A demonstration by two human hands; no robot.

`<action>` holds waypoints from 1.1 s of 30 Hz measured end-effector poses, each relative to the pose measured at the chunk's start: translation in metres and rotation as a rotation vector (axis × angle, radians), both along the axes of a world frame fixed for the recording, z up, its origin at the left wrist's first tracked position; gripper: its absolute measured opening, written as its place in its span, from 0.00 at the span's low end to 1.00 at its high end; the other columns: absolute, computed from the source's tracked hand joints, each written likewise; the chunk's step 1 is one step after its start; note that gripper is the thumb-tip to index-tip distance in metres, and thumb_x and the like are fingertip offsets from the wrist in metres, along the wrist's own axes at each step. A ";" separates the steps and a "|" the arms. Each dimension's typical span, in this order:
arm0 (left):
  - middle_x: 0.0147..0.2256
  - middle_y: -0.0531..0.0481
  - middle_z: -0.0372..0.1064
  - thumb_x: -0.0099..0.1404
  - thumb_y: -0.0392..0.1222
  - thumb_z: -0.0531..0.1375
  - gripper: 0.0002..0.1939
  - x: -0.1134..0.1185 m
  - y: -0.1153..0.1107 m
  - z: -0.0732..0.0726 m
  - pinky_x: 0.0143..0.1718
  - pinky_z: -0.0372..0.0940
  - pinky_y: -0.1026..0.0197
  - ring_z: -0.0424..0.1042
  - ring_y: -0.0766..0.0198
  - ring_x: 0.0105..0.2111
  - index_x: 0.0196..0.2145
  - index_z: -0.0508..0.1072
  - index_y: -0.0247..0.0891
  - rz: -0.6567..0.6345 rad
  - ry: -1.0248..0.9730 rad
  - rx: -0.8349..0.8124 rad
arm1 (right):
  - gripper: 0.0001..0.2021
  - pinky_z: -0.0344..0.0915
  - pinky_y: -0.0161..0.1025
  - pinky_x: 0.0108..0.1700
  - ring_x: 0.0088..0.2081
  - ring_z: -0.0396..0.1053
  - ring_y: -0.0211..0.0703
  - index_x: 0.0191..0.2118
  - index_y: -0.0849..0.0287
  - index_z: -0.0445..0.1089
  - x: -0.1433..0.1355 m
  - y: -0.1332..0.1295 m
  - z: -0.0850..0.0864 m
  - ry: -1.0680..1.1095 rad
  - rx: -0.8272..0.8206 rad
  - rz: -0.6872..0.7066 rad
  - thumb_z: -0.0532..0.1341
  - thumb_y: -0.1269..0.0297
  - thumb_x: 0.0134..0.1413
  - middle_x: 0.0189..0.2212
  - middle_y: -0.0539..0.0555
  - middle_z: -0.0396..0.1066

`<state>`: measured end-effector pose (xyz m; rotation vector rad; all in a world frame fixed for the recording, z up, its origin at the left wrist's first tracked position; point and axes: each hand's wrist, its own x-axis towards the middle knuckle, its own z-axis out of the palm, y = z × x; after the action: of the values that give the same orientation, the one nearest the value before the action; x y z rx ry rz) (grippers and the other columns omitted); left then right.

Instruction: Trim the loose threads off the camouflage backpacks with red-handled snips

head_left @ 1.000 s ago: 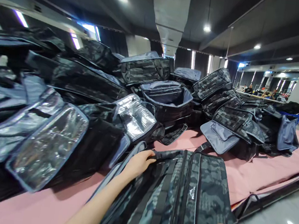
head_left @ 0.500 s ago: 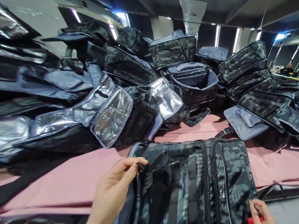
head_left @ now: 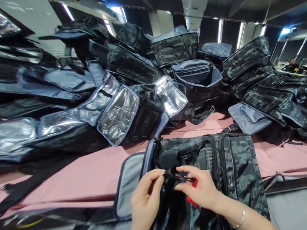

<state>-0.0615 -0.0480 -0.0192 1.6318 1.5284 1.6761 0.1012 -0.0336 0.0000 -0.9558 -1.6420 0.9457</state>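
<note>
A camouflage backpack (head_left: 237,159) lies in front of me, with black webbing straps and long zips. Its grey-lined flap (head_left: 129,185) hangs out at the left side. My left hand (head_left: 147,196) pinches a small black bit of the backpack at its left edge; whether it is webbing or a zip end I cannot make out. My right hand (head_left: 200,186) is closed on small thread snips (head_left: 183,177) with a red part (head_left: 193,194) showing under the fingers. Their dark tips point left, close to the left fingertips.
Pink material (head_left: 78,180) covers the surface beyond the backpack. Several more camouflage bags (head_left: 175,48) are heaped across the back, some open. Silver-lined bags (head_left: 120,114) lie at the left. A pale grey surface (head_left: 294,218) shows at the right. People sit far off at right.
My right hand has moved left with the snips, from the backpack's right edge to beside my left hand. My left hand has shifted right and lower. The grey-lined flap has come into view.
</note>
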 end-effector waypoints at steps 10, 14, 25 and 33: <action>0.36 0.48 0.73 0.59 0.36 0.55 0.10 0.001 -0.004 0.001 0.41 0.68 0.60 0.73 0.63 0.35 0.40 0.71 0.40 0.121 0.465 0.266 | 0.12 0.55 0.29 0.24 0.21 0.58 0.31 0.21 0.59 0.63 -0.015 0.006 0.010 -0.050 0.129 -0.064 0.56 0.62 0.53 0.17 0.45 0.61; 0.34 0.48 0.74 0.58 0.31 0.53 0.12 0.004 -0.004 0.006 0.39 0.68 0.61 0.73 0.63 0.35 0.37 0.74 0.39 0.116 0.508 0.362 | 0.08 0.57 0.31 0.27 0.23 0.61 0.35 0.24 0.57 0.61 -0.013 0.008 0.008 -0.224 0.441 -0.066 0.49 0.68 0.51 0.20 0.49 0.64; 0.25 0.51 0.70 0.54 0.51 0.61 0.14 0.003 -0.010 0.024 0.25 0.62 0.65 0.66 0.67 0.23 0.29 0.75 0.36 0.083 -0.071 -0.131 | 0.09 0.61 0.33 0.29 0.23 0.66 0.36 0.29 0.55 0.65 -0.009 -0.010 0.003 -0.177 0.649 0.106 0.48 0.69 0.53 0.21 0.49 0.69; 0.24 0.52 0.69 0.52 0.52 0.62 0.15 0.007 -0.008 0.025 0.26 0.63 0.65 0.66 0.66 0.24 0.28 0.74 0.36 0.123 -0.152 -0.160 | 0.08 0.64 0.34 0.38 0.34 0.67 0.37 0.41 0.58 0.65 -0.002 0.000 0.003 -0.117 0.179 -0.083 0.55 0.65 0.56 0.33 0.51 0.70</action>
<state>-0.0548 -0.0558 0.0054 1.3228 1.6685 1.6501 0.0995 -0.0339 0.0025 -0.9634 -1.7388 0.6847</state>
